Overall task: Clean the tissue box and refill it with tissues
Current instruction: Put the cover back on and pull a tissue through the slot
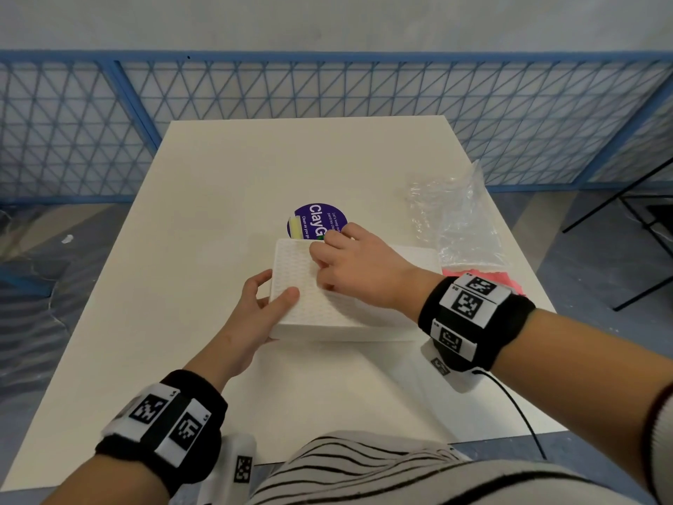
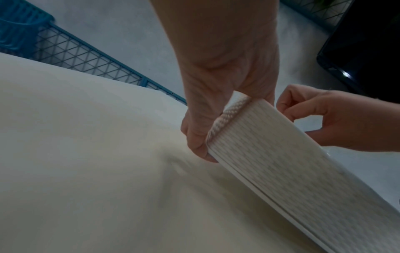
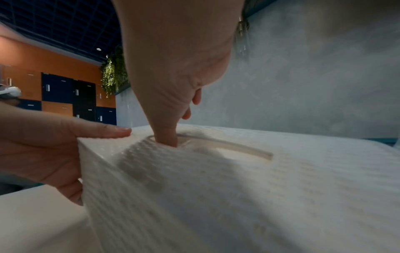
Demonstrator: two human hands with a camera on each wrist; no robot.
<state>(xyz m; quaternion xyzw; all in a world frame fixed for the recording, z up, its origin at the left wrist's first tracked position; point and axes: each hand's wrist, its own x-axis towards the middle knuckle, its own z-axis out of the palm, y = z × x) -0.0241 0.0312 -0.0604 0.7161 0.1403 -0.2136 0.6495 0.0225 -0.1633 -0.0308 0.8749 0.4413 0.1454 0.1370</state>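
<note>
A white tissue box (image 1: 320, 308) with a woven-pattern surface lies on the white table (image 1: 218, 213). My left hand (image 1: 275, 287) grips its left end, thumb on top and fingers down the side; the left wrist view shows the same hold on the tissue box (image 2: 270, 154). My right hand (image 1: 338, 260) lies across the top with curled fingers at the far edge. In the right wrist view its thumb (image 3: 166, 137) dips into the slot (image 3: 227, 150) in the top of the tissue box (image 3: 238, 196). What is inside the box is hidden.
A round purple sticker (image 1: 313, 220) is on the table just behind the box. A crumpled clear plastic bag (image 1: 462, 220) and a pink cloth (image 1: 484, 278) lie to the right. A blue mesh fence (image 1: 327, 89) runs behind the table, and a black frame (image 1: 619, 213) stands at right.
</note>
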